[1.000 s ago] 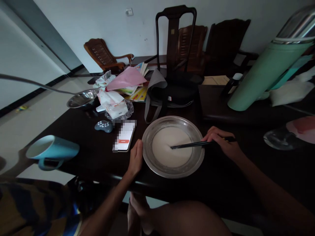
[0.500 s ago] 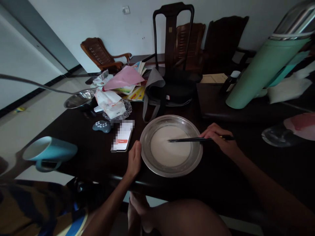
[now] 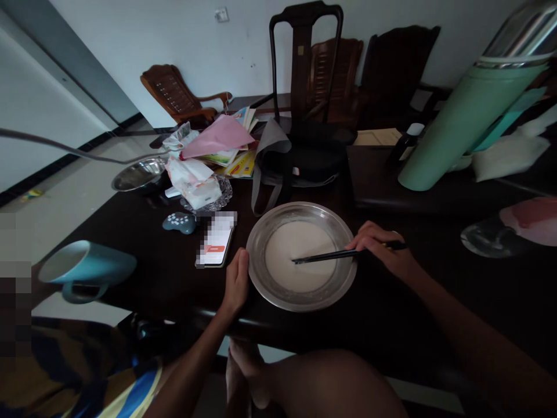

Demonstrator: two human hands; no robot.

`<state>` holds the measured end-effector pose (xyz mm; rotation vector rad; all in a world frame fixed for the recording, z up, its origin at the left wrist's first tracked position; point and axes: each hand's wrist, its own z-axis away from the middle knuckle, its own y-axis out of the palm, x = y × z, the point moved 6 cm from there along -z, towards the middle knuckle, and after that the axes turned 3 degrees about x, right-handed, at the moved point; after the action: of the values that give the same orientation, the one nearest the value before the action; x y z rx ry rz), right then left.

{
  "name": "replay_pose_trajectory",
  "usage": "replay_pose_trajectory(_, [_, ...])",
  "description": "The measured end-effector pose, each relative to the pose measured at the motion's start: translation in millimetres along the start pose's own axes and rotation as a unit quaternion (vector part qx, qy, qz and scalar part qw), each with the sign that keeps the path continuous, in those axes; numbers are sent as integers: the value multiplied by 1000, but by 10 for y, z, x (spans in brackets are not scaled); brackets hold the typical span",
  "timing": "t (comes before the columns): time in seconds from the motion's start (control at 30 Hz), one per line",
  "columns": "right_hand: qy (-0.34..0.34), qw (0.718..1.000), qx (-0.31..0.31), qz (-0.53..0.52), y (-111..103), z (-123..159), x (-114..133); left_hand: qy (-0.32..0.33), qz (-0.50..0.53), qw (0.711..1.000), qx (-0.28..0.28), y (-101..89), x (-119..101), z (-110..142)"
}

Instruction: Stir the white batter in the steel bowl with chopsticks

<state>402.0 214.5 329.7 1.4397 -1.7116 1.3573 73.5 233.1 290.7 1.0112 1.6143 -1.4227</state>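
Observation:
A shallow steel bowl (image 3: 339, 287) of pale batter (image 3: 296, 255) sits on the dark table in front of me. My right hand (image 3: 383, 249) grips a pair of black chopsticks (image 3: 324, 256) whose tips dip into the batter near its middle. My left hand (image 3: 237, 281) rests flat against the bowl's left rim, fingers together and holding nothing. A phone (image 3: 217, 247) lies just left of that hand.
A blue mug (image 3: 87, 270) lies at the table's left edge. Behind are a small grey controller (image 3: 180, 222), a glass dish with packets (image 3: 200, 188), a steel bowl (image 3: 137, 174), books, a grey bag (image 3: 300, 159), a green flask (image 3: 465, 125) and wooden chairs (image 3: 304, 64).
The chopstick tips swept across the batter, up toward the far side and back down to the middle. My left hand stayed at the rim.

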Motion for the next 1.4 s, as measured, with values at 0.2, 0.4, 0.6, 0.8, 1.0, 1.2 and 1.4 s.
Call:
replay_pose_trajectory(0.2, [20, 998, -59, -2, -77, 18, -31, 5, 6, 1000, 4, -1, 0, 7])
replay_pose_trajectory(0.4, [-1, 1000, -2, 25, -5, 15, -25, 0, -6, 1000, -3, -15, -13, 11])
replay_pose_trajectory(0.6, [11, 999, -30, -17, -40, 11, -22, -2, -10, 1000, 1, -3, -12, 3])
replay_pose_trajectory(0.8, [0, 999, -44, 12, -49, 16, -13, 12, -13, 1000, 1, -9, 10, 8])
replay_pose_trajectory(1.0, [-9, 1000, 4, 12, 14, 20, 13, 28, -70, 997, 0, -33, -30, 29])
replay_pose_trajectory(1.2, [9, 999, -54, -1, -63, 29, -20, 32, -300, 953, -13, -103, -199, 56])
replay_pose_trajectory(1.4, [-3, 1000, -16, 13, -24, 28, -19, -45, -434, 899, 22, -117, -231, 64])
